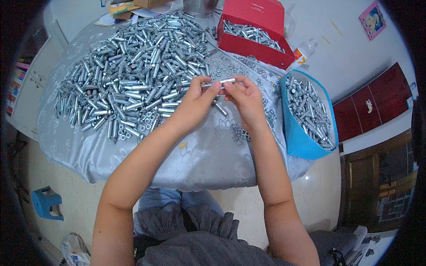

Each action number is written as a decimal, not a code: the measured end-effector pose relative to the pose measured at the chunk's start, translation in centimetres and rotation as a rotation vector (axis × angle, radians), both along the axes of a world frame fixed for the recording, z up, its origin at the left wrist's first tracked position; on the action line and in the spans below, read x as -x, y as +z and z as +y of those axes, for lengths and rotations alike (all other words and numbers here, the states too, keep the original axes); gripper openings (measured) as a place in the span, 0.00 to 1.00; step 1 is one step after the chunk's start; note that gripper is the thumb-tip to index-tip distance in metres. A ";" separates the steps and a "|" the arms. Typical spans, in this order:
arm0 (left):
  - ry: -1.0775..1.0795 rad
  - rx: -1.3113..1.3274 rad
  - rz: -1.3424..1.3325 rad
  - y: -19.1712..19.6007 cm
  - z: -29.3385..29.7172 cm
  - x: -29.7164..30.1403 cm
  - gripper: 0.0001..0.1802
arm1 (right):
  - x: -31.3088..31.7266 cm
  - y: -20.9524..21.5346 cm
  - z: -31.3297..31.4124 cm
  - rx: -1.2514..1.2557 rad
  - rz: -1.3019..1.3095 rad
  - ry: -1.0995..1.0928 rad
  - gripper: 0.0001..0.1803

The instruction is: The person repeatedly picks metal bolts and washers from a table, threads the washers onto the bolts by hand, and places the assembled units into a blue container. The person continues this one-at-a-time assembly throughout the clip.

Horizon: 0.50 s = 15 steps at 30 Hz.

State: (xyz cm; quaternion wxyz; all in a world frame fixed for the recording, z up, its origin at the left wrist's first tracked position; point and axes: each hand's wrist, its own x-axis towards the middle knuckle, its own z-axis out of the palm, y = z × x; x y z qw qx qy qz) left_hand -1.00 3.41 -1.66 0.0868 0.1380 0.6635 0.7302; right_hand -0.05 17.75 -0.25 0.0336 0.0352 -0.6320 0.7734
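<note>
Both hands, left (197, 98) and right (245, 98), pinch one metal bolt (220, 82) mid-assembly; likely next, a steady twist.

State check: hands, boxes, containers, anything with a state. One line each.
left hand: gripping one end of metal sleeve bolt
right hand: pinching the bolt's other end
metal sleeve bolt: held horizontal above the table
red box: open, partly filled with bolts
blue container: open, nearly full of bolts
plastic bottle: capped, tilted

Both hands' grip – left hand (195, 99) & right hand (246, 99) – on one metal bolt (218, 82) above table (208, 155).
</note>
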 end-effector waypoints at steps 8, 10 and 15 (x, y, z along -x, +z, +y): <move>-0.055 0.008 0.149 -2.0 0.9 -0.5 0.31 | 0.2 -1.6 -0.5 -0.130 0.186 0.097 0.11; -0.057 0.005 0.122 -1.8 0.8 -0.3 0.28 | 0.1 -1.5 -0.6 -0.206 0.213 0.084 0.10; -0.047 -0.015 0.111 -0.9 0.5 0.0 0.20 | -0.2 -1.1 -0.3 -0.393 0.247 0.058 0.10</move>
